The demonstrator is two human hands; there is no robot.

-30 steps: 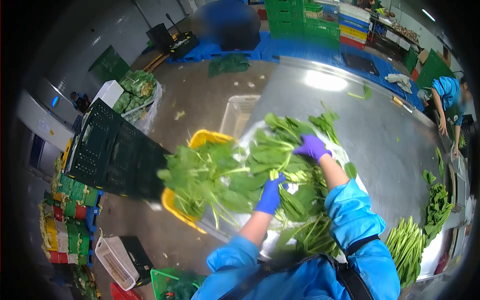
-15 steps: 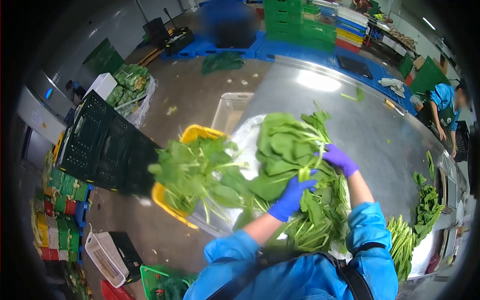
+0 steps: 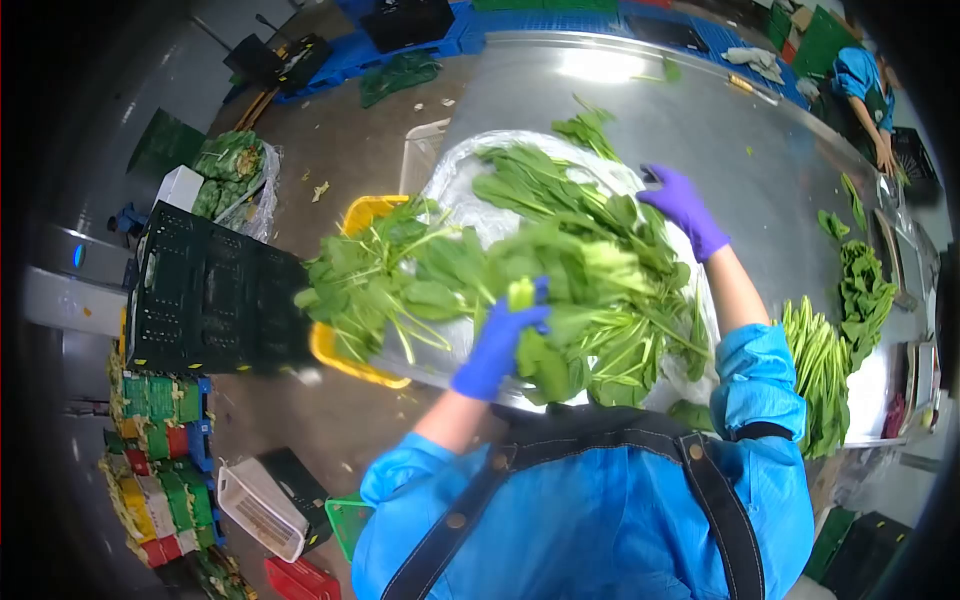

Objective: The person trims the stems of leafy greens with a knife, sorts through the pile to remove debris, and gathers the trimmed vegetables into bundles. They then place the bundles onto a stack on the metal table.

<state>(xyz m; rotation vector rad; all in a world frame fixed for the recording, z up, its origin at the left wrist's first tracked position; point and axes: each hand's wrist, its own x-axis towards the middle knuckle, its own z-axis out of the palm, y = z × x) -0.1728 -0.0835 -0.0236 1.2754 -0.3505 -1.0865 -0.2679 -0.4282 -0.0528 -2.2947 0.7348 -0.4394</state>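
My left hand (image 3: 500,345), in a blue glove, is closed round the pale stem ends of a bunch of leafy greens (image 3: 521,293). Its leaves blur into the heap around it. A loose pile of leafy greens (image 3: 640,320) lies in front of my body on a clear plastic sheet (image 3: 480,150). To the right, my right hand (image 3: 688,212) wears a purple glove; its fingers are apart and hold nothing, right at the pile's edge. More greens (image 3: 385,270) hang over a yellow crate (image 3: 375,212) at the left side of the table.
The metal table (image 3: 690,120) carries a knife (image 3: 750,88) near its far edge and a stack of greens (image 3: 815,370) at the right. Dark green crates (image 3: 220,295) stand at the left. A person in blue (image 3: 862,85) works at the far right.
My right hand has let go of the greens and moved away to the right. My left hand has shifted left with its bunch, and more of the plastic sheet shows. The view has tilted down.
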